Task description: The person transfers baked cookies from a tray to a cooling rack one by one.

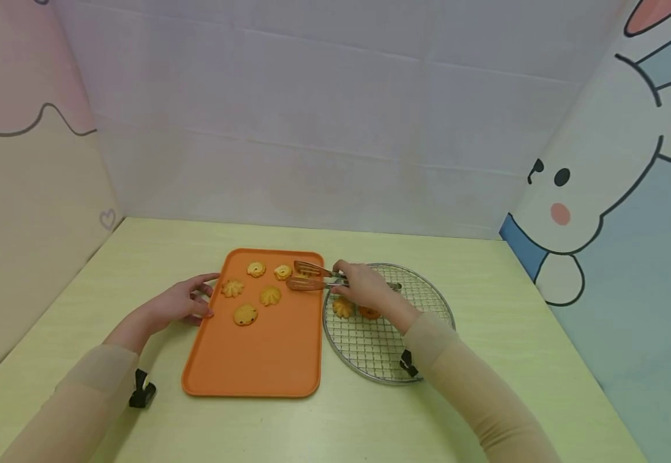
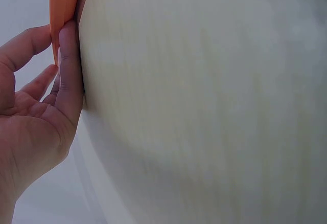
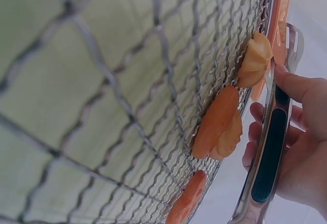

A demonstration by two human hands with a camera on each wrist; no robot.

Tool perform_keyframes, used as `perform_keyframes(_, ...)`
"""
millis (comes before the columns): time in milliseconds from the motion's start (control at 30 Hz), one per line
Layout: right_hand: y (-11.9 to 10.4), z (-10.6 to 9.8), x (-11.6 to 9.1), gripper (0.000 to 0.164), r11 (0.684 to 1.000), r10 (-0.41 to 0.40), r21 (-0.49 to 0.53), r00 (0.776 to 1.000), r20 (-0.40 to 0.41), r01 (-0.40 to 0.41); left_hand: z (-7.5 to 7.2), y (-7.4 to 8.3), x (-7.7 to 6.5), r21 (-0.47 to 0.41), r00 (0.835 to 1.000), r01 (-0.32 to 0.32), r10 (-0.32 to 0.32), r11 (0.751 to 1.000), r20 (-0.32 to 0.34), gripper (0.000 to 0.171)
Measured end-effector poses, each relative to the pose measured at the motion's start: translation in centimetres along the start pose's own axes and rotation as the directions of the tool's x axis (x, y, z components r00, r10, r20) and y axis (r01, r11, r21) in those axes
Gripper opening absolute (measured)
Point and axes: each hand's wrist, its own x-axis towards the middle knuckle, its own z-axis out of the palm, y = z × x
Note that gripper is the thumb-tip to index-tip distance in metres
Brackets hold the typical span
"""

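Observation:
My left hand [image 1: 182, 302] holds the left edge of an orange tray [image 1: 254, 363]; in the left wrist view the tray's rim [image 2: 64, 4] lies between thumb and fingers. Several golden cookies lie on the tray's far half, among them a flower-shaped cookie [image 1: 270, 296] and a round dotted cookie [image 1: 245, 314]. My right hand [image 1: 364, 285] grips metal tongs [image 1: 306, 283] with dark teal handle inlays [image 3: 271, 155]. The tongs' slotted tips are over the tray's far right corner, around a cookie partly hidden by them.
A round wire rack [image 1: 364, 350] stands against the tray's right side. It bears a flower-shaped cookie [image 1: 343, 307], an orange-brown piece [image 3: 217, 119] overlapping another cookie, and a reddish-brown piece [image 3: 188, 198]. A pale wall [image 1: 312, 128] rises behind the table [image 1: 515, 334].

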Motion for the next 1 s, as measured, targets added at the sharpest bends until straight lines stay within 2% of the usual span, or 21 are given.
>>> perform_keyframes(667, -0.1, -0.1, -0.6, 0.043, 1.000, -0.011, 0.027, 1.000, -0.020, 0.012, 0.1, 0.0, -0.1, 0.000, 1.000, -0.012, 0.012, 1.000, 0.000, 0.086)
perform_keyframes(1000, 0.1, -0.9, -1.1, 0.042, 0.996, -0.024, 0.088, 1.000, -0.018, 0.025, 0.1, 0.1, -0.2, -0.003, 1.000, -0.003, 0.003, 1.000, -0.001, 0.086)
